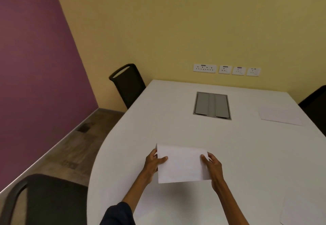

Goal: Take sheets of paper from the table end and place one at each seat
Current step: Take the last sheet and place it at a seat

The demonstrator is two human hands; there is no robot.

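Note:
I hold white paper (182, 164) over the near part of the white table (176, 127); I cannot tell whether it is one sheet or more. My left hand (153, 163) grips its left edge, thumb on top. My right hand (212, 166) grips its right edge the same way. One sheet (280, 115) lies flat at the far right, in front of a black chair (315, 104). Another sheet (303, 207) lies at the near right edge of the view.
A grey cable hatch (212, 105) is set into the table's middle. A black chair (127, 85) stands at the far left corner, another (44, 200) at the near left. Wall sockets (226, 69) sit on the yellow wall behind the table.

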